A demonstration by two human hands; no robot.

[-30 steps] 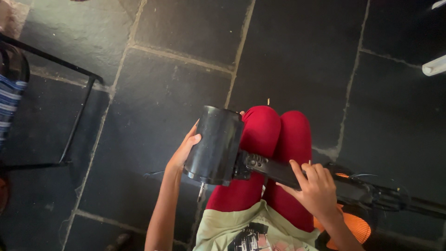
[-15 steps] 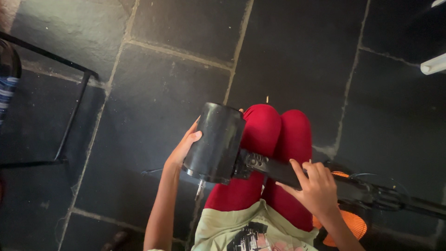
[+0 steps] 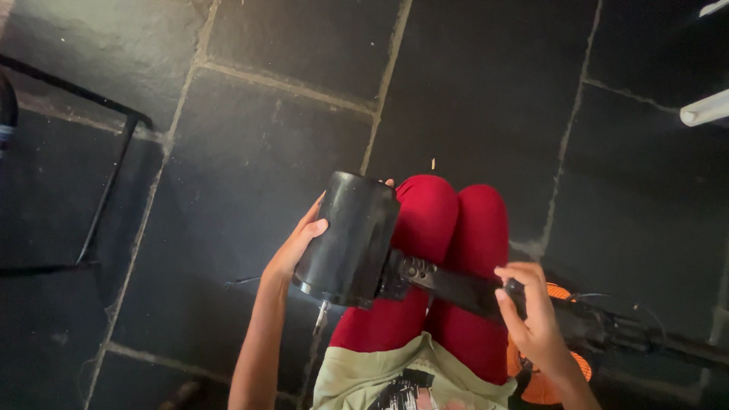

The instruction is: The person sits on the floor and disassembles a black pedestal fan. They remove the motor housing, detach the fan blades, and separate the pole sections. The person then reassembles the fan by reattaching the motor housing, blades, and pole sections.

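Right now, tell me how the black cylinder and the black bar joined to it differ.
The black cylinder is wide and round; the black bar is narrow and flat-looking. The cylinder hangs off the left of the red-clad knees, while the bar lies across them. The left hand cups the cylinder's side; the right hand grips the bar further along. Both are black and joined at a bracket.

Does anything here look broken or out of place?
Slightly: thin loose wires trail from the black arm near the right hand. The black cylinder, steadied by the left hand, shows no visible damage.
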